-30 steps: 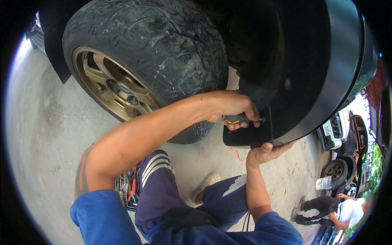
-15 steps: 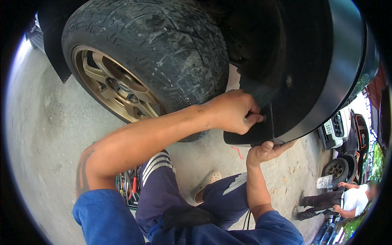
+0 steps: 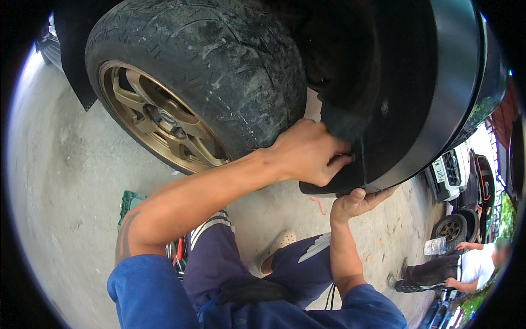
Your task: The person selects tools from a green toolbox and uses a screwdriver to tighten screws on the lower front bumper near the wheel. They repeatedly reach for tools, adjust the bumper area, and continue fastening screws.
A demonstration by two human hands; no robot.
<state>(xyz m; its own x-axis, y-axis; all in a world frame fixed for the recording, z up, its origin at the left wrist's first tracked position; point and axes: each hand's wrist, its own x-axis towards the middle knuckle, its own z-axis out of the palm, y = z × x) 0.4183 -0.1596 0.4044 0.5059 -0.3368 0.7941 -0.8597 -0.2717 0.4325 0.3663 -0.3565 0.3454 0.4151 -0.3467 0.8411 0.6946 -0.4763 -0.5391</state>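
Note:
My left hand (image 3: pixel 315 153) reaches across in front of the tire (image 3: pixel 241 71), its thumb and finger pinched against the black wheel-well liner (image 3: pixel 378 126). What sits between those fingertips is too small and covered to name. Beneath the lower edge of the black bumper (image 3: pixel 455 93), my right hand (image 3: pixel 356 204) is palm up, its thumb and fingers holding that edge. The tire is worn and dusty, on a bronze spoked wheel (image 3: pixel 159 118).
A green tool case (image 3: pixel 129 203) with several tools (image 3: pixel 179 253) lies partly hidden by my left arm. A red hooked piece (image 3: pixel 318 205) is on the concrete floor (image 3: pixel 66 164). At right are a person (image 3: pixel 438 271), a loose wheel (image 3: pixel 450 227) and a white vehicle (image 3: pixel 450 172).
My left elbow and upper arm have shifted slightly right, uncovering the green case. The left fingertips stay at the same spot on the liner. My right hand keeps its place under the bumper.

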